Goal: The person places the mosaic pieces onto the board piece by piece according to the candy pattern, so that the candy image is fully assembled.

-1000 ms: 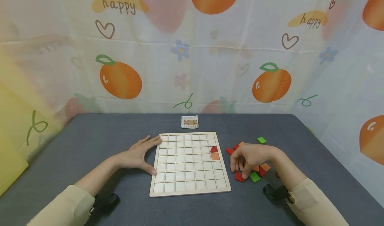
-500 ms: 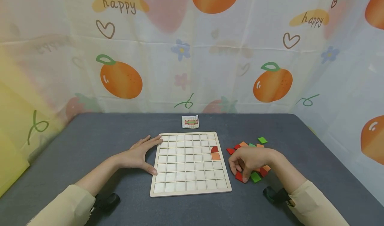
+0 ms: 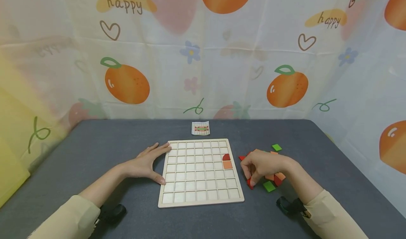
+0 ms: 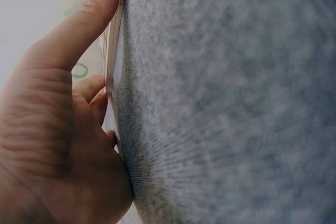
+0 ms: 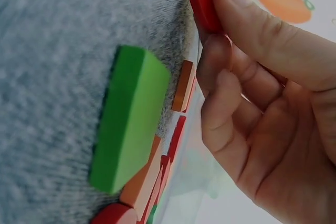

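Red piece (image 5: 205, 1) now tipped, right hand (image 3: 262, 164) pinching, table strip (image 3: 243, 182) beside board edge (image 3: 236, 178)

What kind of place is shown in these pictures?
Probably an indoor tabletop activity corner: a dark table backed by a fruit-printed cloth, with a grid board and coloured tiles on top.

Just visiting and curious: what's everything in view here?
Table: one, dark grey, centre.
Backdrop: one, whitish, fruit-printed, behind the table.
Grid board: one, pale, on the table.
Picture card: one, mostly white, beyond the board.
Rounded red piece: one, board's right column.
Orange square: one, the next cell nearer.
Loose pieces: several, red, orange, green, right of the board, some hidden.
Held piece: one, red, right hand.
Wrist devices: two, black, wrists.
Sleeves: two, cream, forearms.
Left hand: one, board's left edge.
Right hand: one, over loose pieces.
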`<state>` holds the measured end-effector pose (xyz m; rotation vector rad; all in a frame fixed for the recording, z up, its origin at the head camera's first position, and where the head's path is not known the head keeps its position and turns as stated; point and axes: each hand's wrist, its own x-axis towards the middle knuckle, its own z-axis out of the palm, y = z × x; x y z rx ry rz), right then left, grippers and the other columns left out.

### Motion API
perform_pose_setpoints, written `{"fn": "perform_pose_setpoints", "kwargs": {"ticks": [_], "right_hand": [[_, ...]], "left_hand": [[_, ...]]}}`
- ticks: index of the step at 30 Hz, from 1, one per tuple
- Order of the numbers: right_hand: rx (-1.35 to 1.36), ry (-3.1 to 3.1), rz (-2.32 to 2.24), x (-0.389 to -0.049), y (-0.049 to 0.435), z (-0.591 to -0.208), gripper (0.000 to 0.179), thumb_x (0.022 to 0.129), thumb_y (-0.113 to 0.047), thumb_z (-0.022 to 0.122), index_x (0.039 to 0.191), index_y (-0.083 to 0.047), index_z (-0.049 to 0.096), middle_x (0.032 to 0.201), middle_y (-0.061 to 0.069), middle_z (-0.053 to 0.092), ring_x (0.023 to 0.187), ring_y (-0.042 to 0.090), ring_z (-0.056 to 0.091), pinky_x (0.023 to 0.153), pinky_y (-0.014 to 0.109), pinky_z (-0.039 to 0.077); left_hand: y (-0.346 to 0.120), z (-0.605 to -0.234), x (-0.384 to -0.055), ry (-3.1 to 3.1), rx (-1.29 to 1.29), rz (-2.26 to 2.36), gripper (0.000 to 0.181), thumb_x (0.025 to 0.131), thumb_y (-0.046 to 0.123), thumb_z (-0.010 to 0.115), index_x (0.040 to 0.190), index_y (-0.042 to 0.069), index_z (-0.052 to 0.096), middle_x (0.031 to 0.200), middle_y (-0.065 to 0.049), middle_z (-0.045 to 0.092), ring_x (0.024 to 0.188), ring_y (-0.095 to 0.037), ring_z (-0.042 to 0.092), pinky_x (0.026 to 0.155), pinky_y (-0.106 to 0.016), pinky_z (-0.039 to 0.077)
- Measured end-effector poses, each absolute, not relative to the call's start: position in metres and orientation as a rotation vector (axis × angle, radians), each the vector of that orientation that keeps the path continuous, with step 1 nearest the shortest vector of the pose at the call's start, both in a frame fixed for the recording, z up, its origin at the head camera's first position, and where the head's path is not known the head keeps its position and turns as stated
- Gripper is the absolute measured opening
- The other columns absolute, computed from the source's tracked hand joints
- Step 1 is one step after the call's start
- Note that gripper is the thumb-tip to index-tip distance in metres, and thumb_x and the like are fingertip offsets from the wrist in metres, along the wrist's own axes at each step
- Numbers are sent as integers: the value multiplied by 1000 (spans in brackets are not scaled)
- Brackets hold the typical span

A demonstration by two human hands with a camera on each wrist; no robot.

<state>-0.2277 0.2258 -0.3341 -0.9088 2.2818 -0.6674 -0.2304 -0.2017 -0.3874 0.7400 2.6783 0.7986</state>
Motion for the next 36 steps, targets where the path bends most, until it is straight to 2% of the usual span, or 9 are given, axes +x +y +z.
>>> {"fn": "perform_pose_setpoints", "kwargs": {"ticks": [6,10,16,23,30,36], "right_hand": [[-912,2313,-691,-230,226,-334,15,81,-10,79,80,-15,65,75,-3,65,63,7,57,60,24,51],[-924,2308,-722,-232,225,-334,12,82,-10,78,86,-16,69,77,-1,66,68,8,58,62,24,51],[-985,2307,-738,-234,222,-333,13,87,-10,73,96,-20,75,77,-2,66,66,5,54,60,21,48],[-978,2373,-790,-234,214,-333,9,87,-16,74,93,-23,73,81,-4,70,69,8,60,64,25,52],[-927,2402,-841,-234,205,-334,7,86,-18,77,88,-18,70,80,3,73,66,20,62,59,27,52],[-905,2411,-862,-235,199,-336,8,85,-20,78,88,-21,70,82,-4,73,70,23,64,62,28,53]], "left_hand": [[-201,-387,-231,2685,740,795,116,66,53,86,157,14,27,168,-9,15,153,-48,2,111,-78,9],[-201,-387,-231,2684,735,795,116,66,53,86,157,14,27,168,-9,15,154,-47,2,111,-78,9],[-201,-386,-230,2687,730,789,115,66,53,86,157,14,27,168,-9,15,153,-47,3,111,-78,10],[-202,-386,-230,2688,728,788,115,66,53,86,157,14,27,168,-9,16,153,-48,4,110,-78,11],[-202,-387,-231,2682,728,794,115,66,52,86,157,14,27,168,-9,15,153,-48,3,110,-79,10],[-201,-386,-230,2676,729,798,115,66,52,87,157,14,27,168,-9,16,154,-47,3,110,-79,10]]}}
